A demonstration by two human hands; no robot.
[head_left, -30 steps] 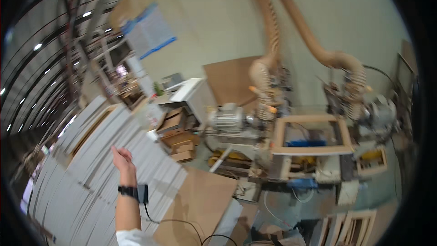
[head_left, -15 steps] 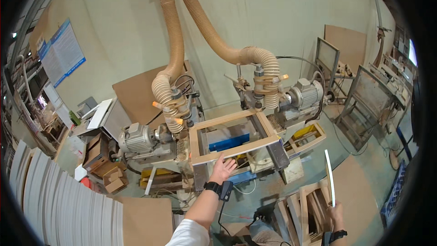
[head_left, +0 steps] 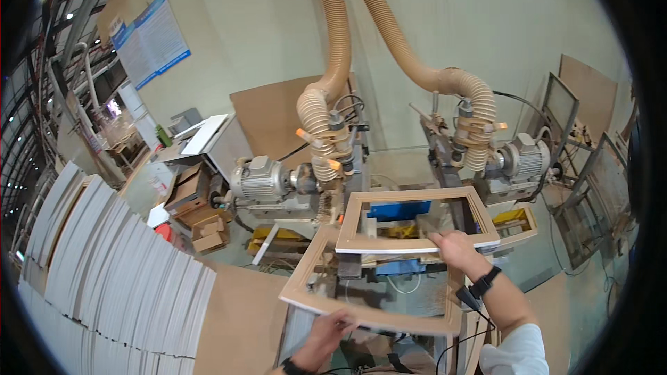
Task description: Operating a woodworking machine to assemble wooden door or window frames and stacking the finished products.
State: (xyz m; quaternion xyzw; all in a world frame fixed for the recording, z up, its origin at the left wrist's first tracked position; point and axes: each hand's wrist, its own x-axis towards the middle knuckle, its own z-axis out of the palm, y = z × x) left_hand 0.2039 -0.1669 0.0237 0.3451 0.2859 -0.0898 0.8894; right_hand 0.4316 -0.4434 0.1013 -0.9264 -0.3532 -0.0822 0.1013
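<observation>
Two rectangular wooden frames with pale edges overlap in front of me. The far frame (head_left: 413, 244) lies over the machine's dark rails; its near rail is gripped toward the right end by my right hand (head_left: 456, 250). Nearer to me and lower is a second frame (head_left: 299, 290), its far part tucked under the first one. Fingers of my left hand (head_left: 329, 335) close on the near rail of this second frame, left of its middle. That near rail is slightly smeared by motion.
Two motors (head_left: 261, 179) (head_left: 526, 156) flank the rails, with beige ribbed hoses (head_left: 336, 42) rising from the cutting heads. A tall stack of white-edged panels (head_left: 125, 264) stands at left. Cardboard boxes (head_left: 208, 232) sit behind it. Metal racks (head_left: 590, 187) are at right.
My view has turned left. My left hand, open beneath the machine's frame before, now holds the nearer frame. My right hand has left the white-edged piece's former spot and grips the far frame.
</observation>
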